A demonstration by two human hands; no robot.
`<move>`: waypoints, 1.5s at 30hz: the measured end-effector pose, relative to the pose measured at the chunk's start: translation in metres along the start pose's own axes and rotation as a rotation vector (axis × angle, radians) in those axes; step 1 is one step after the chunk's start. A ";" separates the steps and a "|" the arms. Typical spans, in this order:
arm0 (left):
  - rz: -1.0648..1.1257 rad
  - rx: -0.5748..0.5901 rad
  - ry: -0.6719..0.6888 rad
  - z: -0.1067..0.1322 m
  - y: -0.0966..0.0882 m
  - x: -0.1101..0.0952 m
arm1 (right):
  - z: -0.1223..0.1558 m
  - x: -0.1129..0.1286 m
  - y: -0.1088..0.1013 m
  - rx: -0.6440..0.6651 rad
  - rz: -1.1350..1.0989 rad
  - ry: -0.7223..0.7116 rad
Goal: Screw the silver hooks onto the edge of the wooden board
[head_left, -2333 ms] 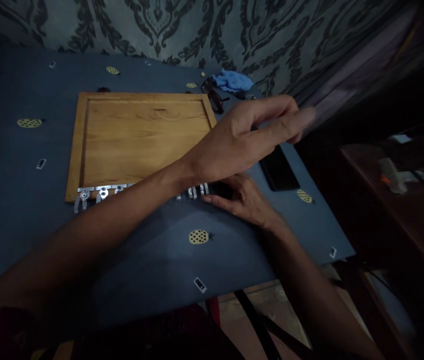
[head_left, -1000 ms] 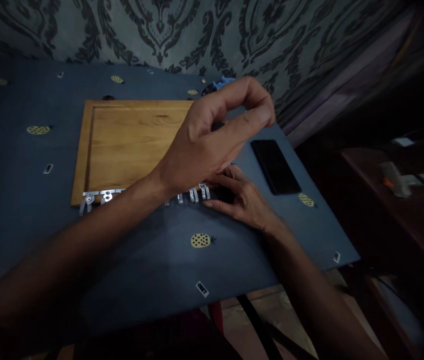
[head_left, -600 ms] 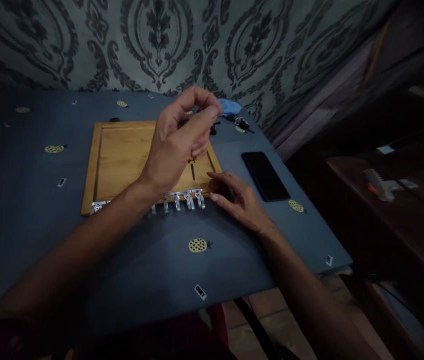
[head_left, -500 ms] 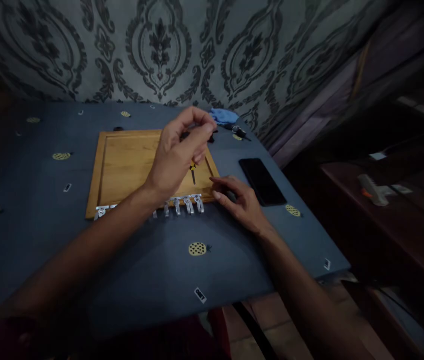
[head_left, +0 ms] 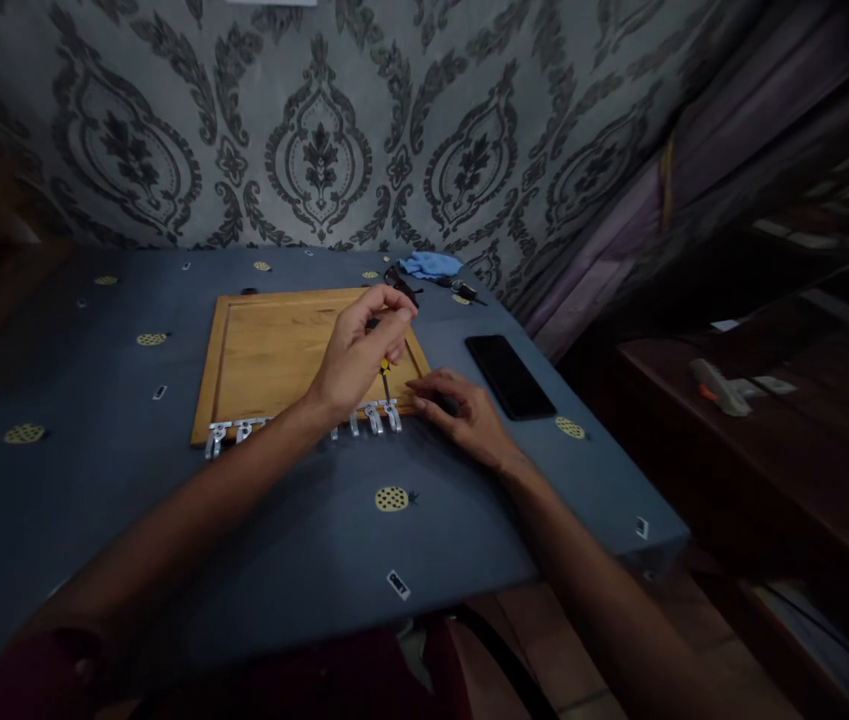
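Note:
My left hand point(head_left: 364, 350) is closed round a screwdriver point(head_left: 385, 373) with a yellow and black handle, mostly covered by the fingers. Its shaft points down, the tip meeting the rightmost metal hinge point(head_left: 392, 416) on the near edge of a wooden board point(head_left: 266, 350). Several similar hinges line that edge, jutting toward me; my left forearm hides some. My right hand point(head_left: 469, 415) rests at the board's near right corner, thumb and forefinger apart, fingertips touching or very close to the wood.
A black phone point(head_left: 510, 377) lies right of the board. Behind it are a blue cloth point(head_left: 430, 265), dark glasses point(head_left: 403, 285) and keys point(head_left: 461, 290). The blue-covered table point(head_left: 281, 580) meets a patterned wall. At right, a dark red surface point(head_left: 754, 420) holds a pale tool point(head_left: 720, 387).
The screwdriver in my left hand has come down from above the board onto the rightmost hinge. My right hand stays by the corner. The camera view has tilted up slightly.

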State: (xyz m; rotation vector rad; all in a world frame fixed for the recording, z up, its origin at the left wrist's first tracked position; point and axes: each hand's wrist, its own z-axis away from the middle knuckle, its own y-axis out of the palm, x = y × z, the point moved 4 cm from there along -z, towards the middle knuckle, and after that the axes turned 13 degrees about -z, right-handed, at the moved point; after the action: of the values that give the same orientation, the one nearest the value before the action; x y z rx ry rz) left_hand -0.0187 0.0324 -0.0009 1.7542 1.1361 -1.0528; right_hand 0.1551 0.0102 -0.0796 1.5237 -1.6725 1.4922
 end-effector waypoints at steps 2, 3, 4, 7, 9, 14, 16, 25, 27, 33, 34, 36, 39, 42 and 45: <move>-0.028 0.021 0.012 0.001 0.003 0.002 | 0.001 0.001 0.003 0.066 -0.029 -0.004; -0.046 0.032 0.022 0.001 0.005 0.003 | 0.002 0.002 0.005 0.103 -0.042 -0.006; -0.064 0.046 0.030 0.001 0.006 0.004 | 0.003 0.002 0.007 0.136 -0.050 -0.008; -0.107 0.087 0.047 0.000 0.009 0.007 | 0.004 0.003 0.010 0.187 -0.025 -0.025; -0.120 0.101 0.043 0.000 0.010 0.007 | 0.004 0.003 0.011 0.201 0.011 -0.037; -0.105 0.086 0.031 -0.001 0.010 0.002 | 0.005 0.004 0.013 0.222 0.062 -0.055; -0.111 0.080 0.025 -0.001 0.010 0.000 | 0.005 0.005 0.013 0.227 0.085 -0.065; -0.232 0.062 0.095 0.000 0.011 -0.004 | 0.006 0.006 0.013 0.239 0.162 -0.086; -0.278 0.060 0.129 0.000 0.011 -0.003 | 0.006 0.006 0.013 0.242 0.171 -0.090; -0.365 0.054 0.149 0.001 0.010 -0.001 | 0.007 0.006 0.013 0.240 0.175 -0.106; -0.370 0.057 0.147 0.001 0.010 -0.001 | 0.007 0.006 0.013 0.242 0.176 -0.109; -0.378 0.061 0.137 0.001 0.010 -0.001 | 0.007 0.005 0.013 0.244 0.176 -0.108; -0.398 0.066 0.119 0.001 0.011 -0.001 | 0.006 0.005 0.012 0.252 0.173 -0.108; -0.417 0.069 0.112 0.002 0.011 0.000 | 0.006 0.006 0.012 0.259 0.172 -0.103; -0.431 0.069 0.112 0.002 0.011 0.000 | 0.006 0.006 0.013 0.259 0.171 -0.102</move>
State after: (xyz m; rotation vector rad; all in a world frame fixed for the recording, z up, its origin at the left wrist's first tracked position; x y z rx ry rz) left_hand -0.0087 0.0278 -0.0001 1.6764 1.6146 -1.2676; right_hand 0.1439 -0.0002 -0.0813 1.6470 -1.7602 1.8079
